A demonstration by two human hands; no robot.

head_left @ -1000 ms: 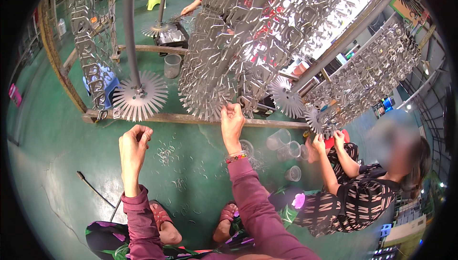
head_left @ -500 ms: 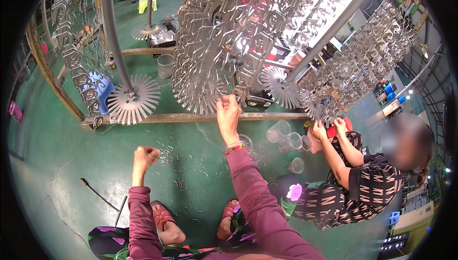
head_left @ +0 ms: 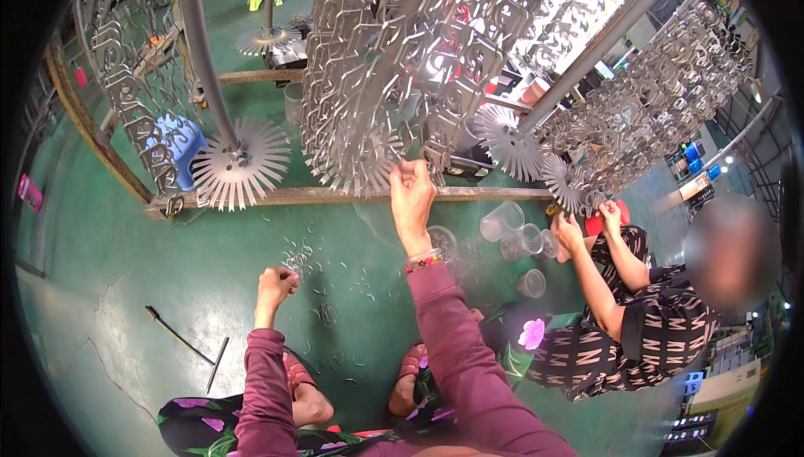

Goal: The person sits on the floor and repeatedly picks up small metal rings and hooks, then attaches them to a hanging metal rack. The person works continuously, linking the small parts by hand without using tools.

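My right hand (head_left: 412, 193) is raised to the lower edge of a hanging rack of flat metal parts (head_left: 394, 63), its fingers pinched on one of the parts at the bottom row. My left hand (head_left: 276, 283) is lowered near my knee, its fingers curled shut over the green floor; I cannot see what, if anything, is in it. Several small metal hooks (head_left: 306, 256) lie scattered on the floor just beyond it. My forearms wear maroon sleeves.
A round spiked metal disc (head_left: 240, 174) sits at the foot of a pole. A wooden beam (head_left: 335, 196) runs across the floor. Clear plastic cups (head_left: 511, 235) stand to the right. A person in a patterned dress (head_left: 636, 306) works at another rack. A blue stool (head_left: 177, 140) stands left.
My left hand has dropped from chest height down toward the floor and closed. My right hand has stayed up at the rack's lower edge. The view has shifted closer to the rack.
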